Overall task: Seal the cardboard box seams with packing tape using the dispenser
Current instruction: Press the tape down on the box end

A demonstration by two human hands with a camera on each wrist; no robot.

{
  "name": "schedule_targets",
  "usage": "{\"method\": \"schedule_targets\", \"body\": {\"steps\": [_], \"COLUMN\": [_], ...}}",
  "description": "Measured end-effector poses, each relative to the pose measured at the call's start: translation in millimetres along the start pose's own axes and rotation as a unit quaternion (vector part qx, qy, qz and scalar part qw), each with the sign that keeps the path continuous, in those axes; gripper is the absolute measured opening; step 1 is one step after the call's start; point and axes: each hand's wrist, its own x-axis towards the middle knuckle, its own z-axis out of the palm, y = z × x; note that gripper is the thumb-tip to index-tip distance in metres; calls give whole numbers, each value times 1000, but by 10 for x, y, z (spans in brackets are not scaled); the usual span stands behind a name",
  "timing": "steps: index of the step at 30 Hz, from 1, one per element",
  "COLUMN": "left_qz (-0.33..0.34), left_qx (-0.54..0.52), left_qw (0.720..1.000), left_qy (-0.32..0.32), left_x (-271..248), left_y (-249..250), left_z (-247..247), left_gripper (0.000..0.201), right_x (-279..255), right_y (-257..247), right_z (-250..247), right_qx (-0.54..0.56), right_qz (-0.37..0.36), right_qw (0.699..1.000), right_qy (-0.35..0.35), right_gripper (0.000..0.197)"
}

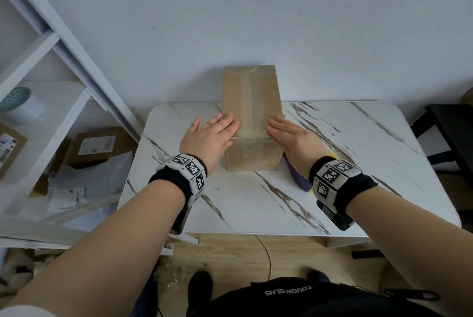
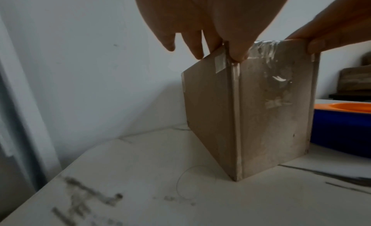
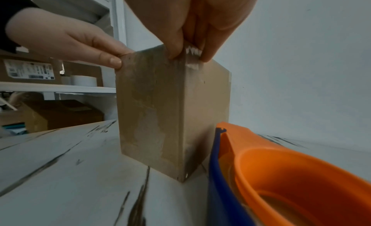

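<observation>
A tall cardboard box [image 1: 252,101] [image 2: 261,110] [image 3: 152,110] stands upright on the marble table [image 1: 256,201], with clear tape along its top centre seam and across its near top edge. My left hand [image 1: 212,134] [image 2: 200,23] lies flat on the box's top left near corner, thumb on the front face. Flat on the top right near corner lies my right hand [image 1: 289,134] [image 3: 190,15], fingers at a jagged tape end. The blue and orange tape dispenser [image 1: 298,175] [image 2: 341,131] [image 3: 281,174] lies on the table just right of the box, under my right wrist, and neither hand holds it.
A white shelf unit [image 1: 51,65] stands to the left with parcels [image 1: 94,147] and a tape roll [image 1: 23,106]. The wall is right behind the box. A black stool [image 1: 450,132] stands at the table's right end. The table's near edge [image 1: 256,233] is below my wrists.
</observation>
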Motion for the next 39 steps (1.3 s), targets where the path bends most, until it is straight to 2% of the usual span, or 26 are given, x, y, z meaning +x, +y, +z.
{"method": "schedule_targets", "body": {"steps": [4, 10, 14, 20, 26, 30, 32, 36, 39], "left_qz": [8, 20, 29, 35, 45, 53, 52, 45, 102], "left_qx": [2, -28, -21, -15, -52, -75, -72, -16, 32], "left_qw": [1000, 999, 999, 999, 997, 996, 996, 999, 994], "left_qy": [18, 26, 29, 29, 26, 18, 12, 14, 22], "left_x": [8, 120, 161, 140, 38, 58, 69, 24, -73], "left_y": [122, 315, 288, 148, -80, -53, -29, -1, 71], "left_z": [-43, -82, -141, -114, -38, -6, -16, -60, -79], "left_gripper": [47, 41, 38, 38, 42, 43, 43, 46, 53], "right_x": [83, 163, 217, 217, 110, 101, 120, 106, 106], "right_y": [-168, -438, -491, -388, -154, -144, -172, -190, -197], "right_z": [-79, -149, -137, -214, -243, -294, -342, -374, -424], "right_qx": [-57, -117, -132, -107, -48, -23, -10, 18, -29], "right_qz": [25, 55, 77, 57, 44, 45, 63, 100, 179], "right_qw": [998, 989, 986, 990, 993, 987, 980, 980, 972], "right_qy": [4, -79, -72, -71, -98, -150, -188, -169, -152], "right_gripper": [31, 28, 23, 22, 31, 49, 52, 51, 56]}}
